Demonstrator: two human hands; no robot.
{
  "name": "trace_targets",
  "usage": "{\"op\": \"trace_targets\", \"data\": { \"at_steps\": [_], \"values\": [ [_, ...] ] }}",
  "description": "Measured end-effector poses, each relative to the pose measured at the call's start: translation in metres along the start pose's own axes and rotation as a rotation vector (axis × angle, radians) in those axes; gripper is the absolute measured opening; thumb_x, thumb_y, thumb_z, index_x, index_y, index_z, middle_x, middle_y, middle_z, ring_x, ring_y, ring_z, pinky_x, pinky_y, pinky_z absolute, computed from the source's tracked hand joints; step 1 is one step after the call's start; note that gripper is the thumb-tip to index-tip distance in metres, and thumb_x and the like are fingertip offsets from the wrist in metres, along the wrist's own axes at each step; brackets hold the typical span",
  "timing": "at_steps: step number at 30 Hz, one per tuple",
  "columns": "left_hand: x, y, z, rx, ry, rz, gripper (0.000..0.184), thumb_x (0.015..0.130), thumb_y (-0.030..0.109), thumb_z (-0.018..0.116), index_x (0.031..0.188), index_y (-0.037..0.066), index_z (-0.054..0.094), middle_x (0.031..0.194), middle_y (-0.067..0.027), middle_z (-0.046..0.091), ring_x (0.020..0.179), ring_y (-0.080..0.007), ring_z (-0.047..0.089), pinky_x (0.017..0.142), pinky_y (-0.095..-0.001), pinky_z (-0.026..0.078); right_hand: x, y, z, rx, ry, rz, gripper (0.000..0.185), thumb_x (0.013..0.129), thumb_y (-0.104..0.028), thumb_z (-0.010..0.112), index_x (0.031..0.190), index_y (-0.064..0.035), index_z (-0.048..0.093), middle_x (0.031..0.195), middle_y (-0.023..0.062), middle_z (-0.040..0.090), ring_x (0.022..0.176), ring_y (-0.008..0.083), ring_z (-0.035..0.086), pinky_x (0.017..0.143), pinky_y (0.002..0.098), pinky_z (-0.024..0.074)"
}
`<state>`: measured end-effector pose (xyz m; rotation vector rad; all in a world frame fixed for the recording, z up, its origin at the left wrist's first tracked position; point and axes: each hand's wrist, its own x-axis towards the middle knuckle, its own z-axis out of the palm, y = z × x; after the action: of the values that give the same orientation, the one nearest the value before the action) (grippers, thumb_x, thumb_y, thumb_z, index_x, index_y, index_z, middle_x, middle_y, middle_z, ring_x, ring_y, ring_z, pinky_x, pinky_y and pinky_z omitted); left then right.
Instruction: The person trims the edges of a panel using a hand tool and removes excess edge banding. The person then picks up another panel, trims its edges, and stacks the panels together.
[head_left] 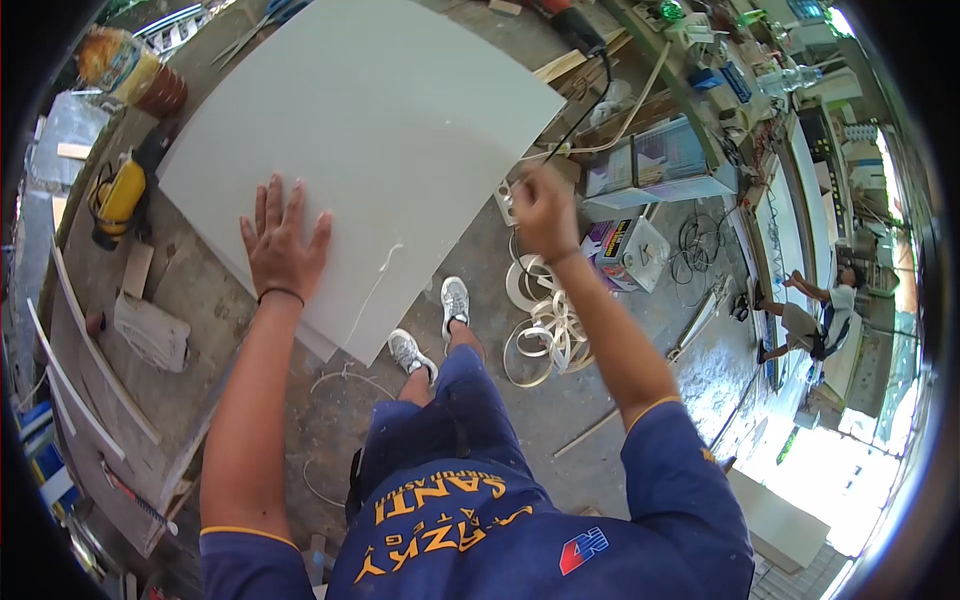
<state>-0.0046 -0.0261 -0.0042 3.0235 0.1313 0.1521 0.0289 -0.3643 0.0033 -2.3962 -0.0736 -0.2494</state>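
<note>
My left hand [285,240] lies flat with fingers spread on a large pale grey-white board [370,150], which rests on the workbench. Off the board's right edge, my right hand [545,212] is raised with its fingers curled closed. A black cord [583,122] runs down to the right hand from a red and black power tool [575,25]. Whether the fingers grip that cord or something small is hidden. A thin pale strip or shaving [390,257] lies on the board near its front corner. Another panel edge shows beneath the board.
A yellow and black power tool [122,195] and white edging strips [75,375] lie left. Coiled pale banding [550,335] sits on the floor beside a printed box [625,250] and a white socket strip [506,202]. Another person [815,315] stands farther right.
</note>
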Motion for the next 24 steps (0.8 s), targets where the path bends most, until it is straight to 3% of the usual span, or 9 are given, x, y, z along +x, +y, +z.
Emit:
{"op": "trace_targets", "data": {
  "at_steps": [2, 8, 12, 17, 24],
  "values": [
    [0.001, 0.001, -0.001, -0.003, 0.002, 0.008, 0.056, 0.091, 0.046, 0.052, 0.141, 0.023, 0.044, 0.154, -0.0036, 0.03, 0.144, -0.0222, 0.022, 0.115, -0.052, 0.016, 0.051, 0.057, -0.008, -0.111, 0.193, -0.051, 0.02, 0.083, -0.009, 0.058, 0.102, -0.0067, 0.061, 0.09, 0.0154, 0.064, 0.086, 0.0343, 0.063, 0.074, 0.0425, 0.0503],
    [0.002, 0.001, -0.006, 0.02, -0.029, 0.012, 0.057, 0.092, 0.044, 0.052, 0.143, 0.022, 0.041, 0.155, -0.0029, 0.027, 0.145, -0.0221, 0.021, 0.116, -0.0513, 0.014, 0.117, 0.093, -0.022, -0.32, 0.262, -0.091, 0.028, 0.084, -0.012, 0.056, 0.112, -0.0127, 0.058, 0.101, 0.0138, 0.062, 0.092, 0.0365, 0.061, 0.078, 0.045, 0.0503],
    [0.004, 0.001, -0.005, 0.009, -0.051, 0.003, 0.058, 0.092, 0.045, 0.051, 0.144, 0.022, 0.04, 0.156, -0.0024, 0.025, 0.145, -0.022, 0.019, 0.117, -0.0506, 0.013, 0.126, 0.086, -0.017, -0.334, 0.232, -0.066, 0.029, 0.084, -0.013, 0.055, 0.112, -0.0138, 0.059, 0.099, 0.0134, 0.063, 0.091, 0.0366, 0.062, 0.077, 0.0452, 0.0504],
    [0.005, 0.002, -0.009, 0.008, -0.077, -0.013, 0.058, 0.092, 0.045, 0.05, 0.144, 0.023, 0.039, 0.157, -0.0023, 0.024, 0.146, -0.0218, 0.018, 0.117, -0.0501, 0.012, 0.128, 0.077, -0.017, -0.398, 0.217, -0.082, 0.02, 0.082, -0.011, 0.055, 0.102, -0.0121, 0.058, 0.093, 0.0137, 0.063, 0.086, 0.0367, 0.062, 0.073, 0.0462, 0.0503],
    [0.008, 0.004, -0.009, 0.026, -0.095, -0.029, 0.058, 0.093, 0.048, 0.048, 0.145, 0.024, 0.038, 0.157, -0.0027, 0.023, 0.146, -0.0211, 0.017, 0.117, -0.0495, 0.011, 0.085, 0.043, 0.003, -0.3, 0.211, -0.292, 0.019, 0.077, -0.005, 0.059, 0.095, -0.0116, 0.059, 0.08, 0.0135, 0.06, 0.076, 0.036, 0.061, 0.065, 0.0468, 0.0499]
  ]
}}
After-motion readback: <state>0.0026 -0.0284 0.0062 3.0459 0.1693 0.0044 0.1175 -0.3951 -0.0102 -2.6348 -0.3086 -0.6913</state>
